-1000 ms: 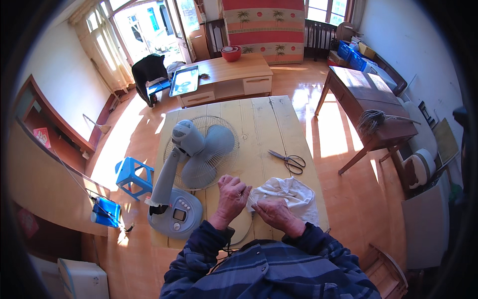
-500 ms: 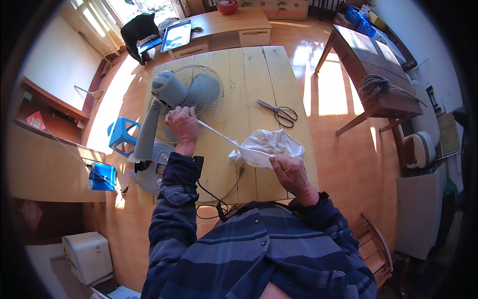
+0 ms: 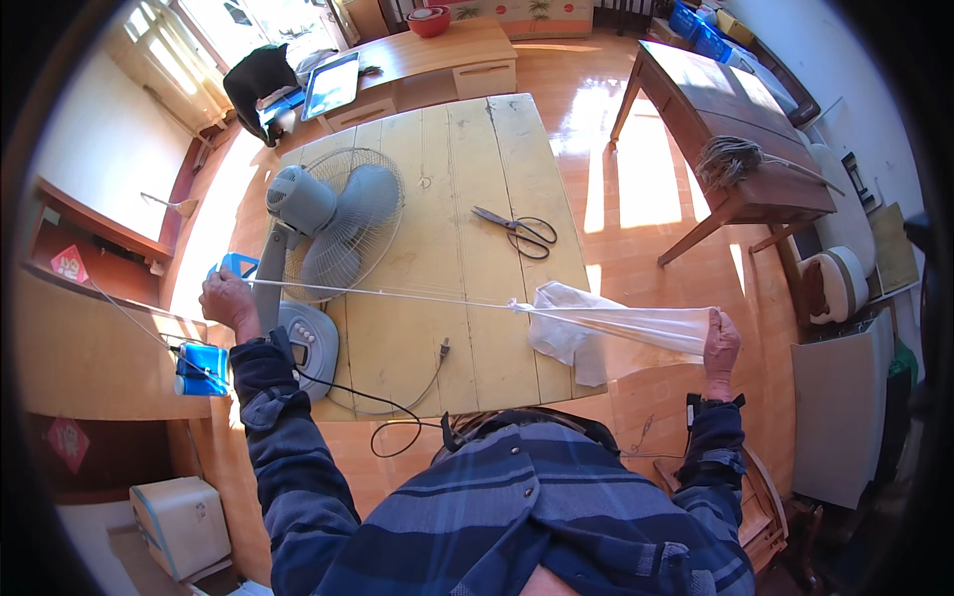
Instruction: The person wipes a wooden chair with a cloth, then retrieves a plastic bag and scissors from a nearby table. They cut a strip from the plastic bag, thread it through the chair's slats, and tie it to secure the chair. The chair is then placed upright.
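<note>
A thin white cord (image 3: 417,296) runs taut across the table in front of me. My left hand (image 3: 230,300), out past the fan's stem, is closed on its far end. The cord joins a white cloth (image 3: 574,343), perhaps a drawstring bag, which hangs partly over the table's right edge. My right hand (image 3: 721,344), beyond that edge, pinches the cloth's stretched-out corner. Beneath the cord stands a grey-blue electric fan (image 3: 348,214) with a wire cage. Black-handled scissors (image 3: 519,232) lie with blades apart on the pale yellow wooden table (image 3: 452,248).
A fan plug and cable (image 3: 443,350) trail over the table's near edge. Behind stands a wooden desk (image 3: 437,55) with a red bowl (image 3: 428,22). A dark wooden table (image 3: 735,109) with a mop head (image 3: 730,159) is at right. A blue stool (image 3: 237,264) stands left.
Both hands have moved apart, left hand leftward, right hand rightward. The cord is now stretched long, and the bunched cloth has been drawn out toward the right. The view has shifted slightly.
</note>
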